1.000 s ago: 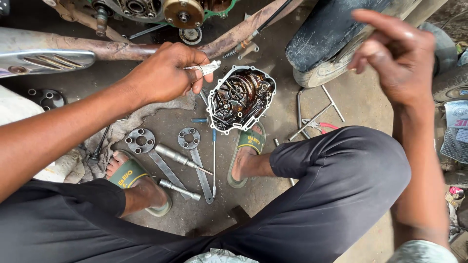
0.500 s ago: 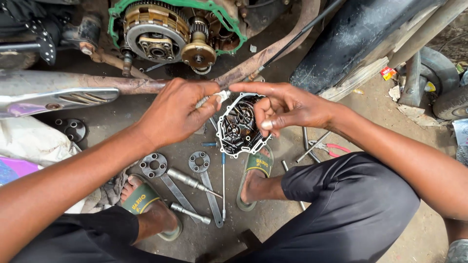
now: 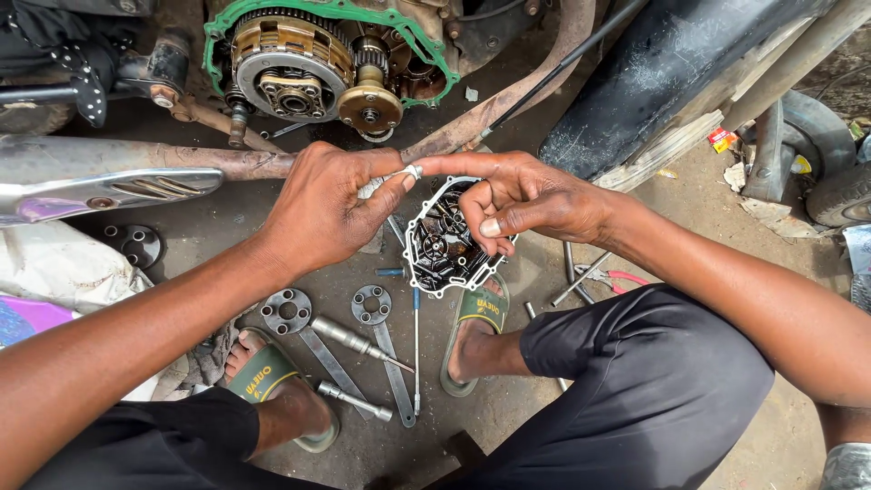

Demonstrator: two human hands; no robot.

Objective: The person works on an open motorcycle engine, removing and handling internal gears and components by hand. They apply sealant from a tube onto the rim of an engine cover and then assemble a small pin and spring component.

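1. The left hand (image 3: 322, 213) is closed around a small pale tube (image 3: 379, 184), with thumb and forefinger pinched near its tip
2. The right hand (image 3: 522, 201) meets it from the other side; its forefinger stretches out straight and touches a small metal ring (image 3: 414, 171) at the tube's tip, while the other fingers are curled in toward the palm and hold nothing that I can make out
3. Tube and ring are held in the air, just above an engine cover (image 3: 442, 240) that lies open side up on the ground, between the person's two feet
4. The right foot wears a green sandal (image 3: 478, 313) that touches the lower edge of the cover; the left foot in its matching sandal is near the bottom of the view
5. On the ground between the feet lie two flat holding tools with round heads (image 3: 288, 313), a socket bar (image 3: 358, 338) and a thin screwdriver (image 3: 416, 349), close together
6. Behind the hands, toward the top edge, stands a motorbike engine (image 3: 313, 63) with its side open, a green gasket round the opening and the clutch showing
7. A rusty exhaust pipe (image 3: 163, 163) runs across below it, from the left edge toward the left hand
8. Pliers with red handles (image 3: 617, 277) lie on the ground just past the right wrist
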